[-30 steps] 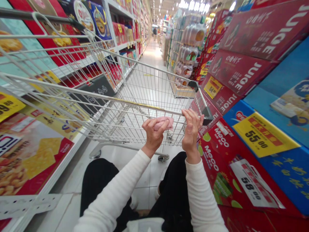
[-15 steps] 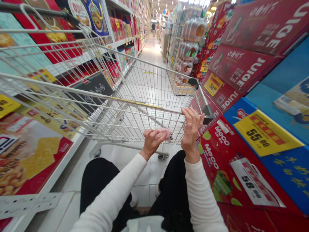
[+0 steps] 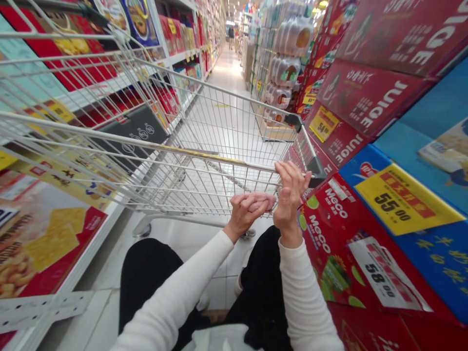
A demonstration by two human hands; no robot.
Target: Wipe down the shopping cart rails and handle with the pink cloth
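The left hand (image 3: pixel 244 214), clasping the pink cloth (image 3: pixel 263 201), has moved rightward along the shopping cart (image 3: pixel 219 158), bringing the cloth beside the right hand (image 3: pixel 288 207), whose unclenched fingers rest at the top edge; wiping seems nearer the corner

My cloth (image 3: pixel 262 201) was pink, my sleeves (image 3: pixel 309 287) white.
The cart (image 3: pixel 256 166) was a silvery grid, the large price tag (image 3: pixel 413 199) yellow with red, the Meco box (image 3: pixel 334 226) red with green limes.

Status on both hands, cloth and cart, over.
Left hand gripping pink cloth at wire side of cart. Right hand on cart's top rail, near corner. Red Meco boxes close on right.
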